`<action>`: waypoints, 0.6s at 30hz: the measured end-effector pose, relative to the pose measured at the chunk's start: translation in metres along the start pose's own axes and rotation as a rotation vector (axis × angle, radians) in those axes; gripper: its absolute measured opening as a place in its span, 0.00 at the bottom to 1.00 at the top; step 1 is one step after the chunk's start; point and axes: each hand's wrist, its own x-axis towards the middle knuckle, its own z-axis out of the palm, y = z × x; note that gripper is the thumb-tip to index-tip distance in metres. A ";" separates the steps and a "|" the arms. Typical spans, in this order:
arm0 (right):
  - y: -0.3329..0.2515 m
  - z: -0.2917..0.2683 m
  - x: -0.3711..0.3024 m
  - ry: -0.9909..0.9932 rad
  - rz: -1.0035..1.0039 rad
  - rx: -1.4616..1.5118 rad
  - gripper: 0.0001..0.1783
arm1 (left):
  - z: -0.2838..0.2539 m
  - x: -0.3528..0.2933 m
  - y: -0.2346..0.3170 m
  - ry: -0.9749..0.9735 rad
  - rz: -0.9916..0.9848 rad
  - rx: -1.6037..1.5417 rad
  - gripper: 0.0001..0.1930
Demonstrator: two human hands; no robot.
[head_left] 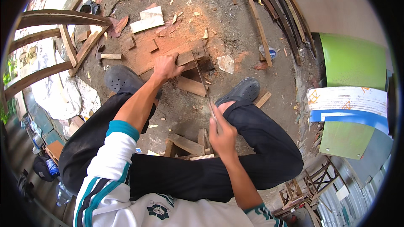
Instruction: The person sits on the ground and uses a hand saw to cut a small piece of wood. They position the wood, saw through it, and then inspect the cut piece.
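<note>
My left hand [166,66] is closed on a short wooden block [190,54], pressing it down near the ground between my feet. Within my right hand [223,135], the fingers wrap a handsaw [205,87]; its grip is mostly hidden by the hand. The thin blade points away from me and lies across the block, just right of my left hand. Beneath and nearer to me is another wood offcut [192,86]. Orange sawdust [198,24] covers the ground beyond the block.
A hammer [110,56] lies left of the block. Wooden frames [63,19] stand at the left, and long planks [256,17] lie at the far right. Several offcuts [185,144] sit close under my legs. Green panels [353,61] are at the right.
</note>
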 end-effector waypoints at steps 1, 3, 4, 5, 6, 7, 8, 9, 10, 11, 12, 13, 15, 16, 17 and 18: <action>0.019 0.033 0.046 0.052 -0.087 0.032 0.24 | -0.001 0.004 0.007 0.015 0.004 -0.034 0.29; 0.034 0.048 0.081 0.094 -0.145 0.035 0.24 | -0.001 0.015 0.013 0.019 0.022 -0.051 0.28; 0.023 0.047 0.082 0.066 -0.119 0.029 0.24 | 0.000 0.017 0.003 0.001 0.019 -0.005 0.28; 0.016 0.039 0.073 0.031 -0.080 0.004 0.24 | 0.006 0.012 0.000 -0.028 0.017 0.020 0.28; 0.010 0.022 0.039 -0.003 -0.004 -0.011 0.24 | 0.004 0.008 0.001 -0.046 -0.007 0.008 0.27; 0.008 0.002 0.002 0.016 -0.059 -0.015 0.24 | 0.002 0.011 -0.004 -0.012 -0.007 -0.014 0.26; 0.007 -0.012 -0.026 0.052 -0.100 -0.021 0.24 | 0.003 0.013 -0.002 0.011 0.012 -0.036 0.26; 0.007 -0.017 -0.033 0.089 -0.111 -0.020 0.24 | 0.007 0.009 0.000 0.020 0.023 -0.055 0.25; 0.008 -0.022 -0.036 0.116 -0.135 -0.015 0.24 | 0.005 0.009 0.003 -0.006 0.005 -0.019 0.25; 0.004 -0.021 -0.043 0.152 -0.142 -0.011 0.24 | 0.007 0.006 0.004 -0.004 0.011 -0.021 0.24; 0.011 -0.006 -0.020 0.094 -0.105 -0.004 0.24 | 0.008 0.004 0.002 -0.002 0.016 -0.024 0.23; 0.020 0.014 0.029 0.040 -0.079 -0.003 0.25 | 0.007 0.007 0.003 0.013 0.023 -0.032 0.23; 0.041 0.050 0.093 0.087 -0.084 0.048 0.26 | -0.002 0.019 0.017 0.000 0.028 -0.046 0.23; 0.034 0.049 0.089 0.090 -0.063 0.045 0.25 | -0.003 0.019 0.012 0.024 0.055 -0.030 0.23; 0.017 0.039 0.076 0.083 -0.044 0.038 0.25 | 0.000 0.016 0.007 0.049 0.073 -0.021 0.23; 0.006 0.029 0.050 0.080 -0.051 0.029 0.26 | 0.004 0.008 0.003 0.032 0.052 -0.035 0.23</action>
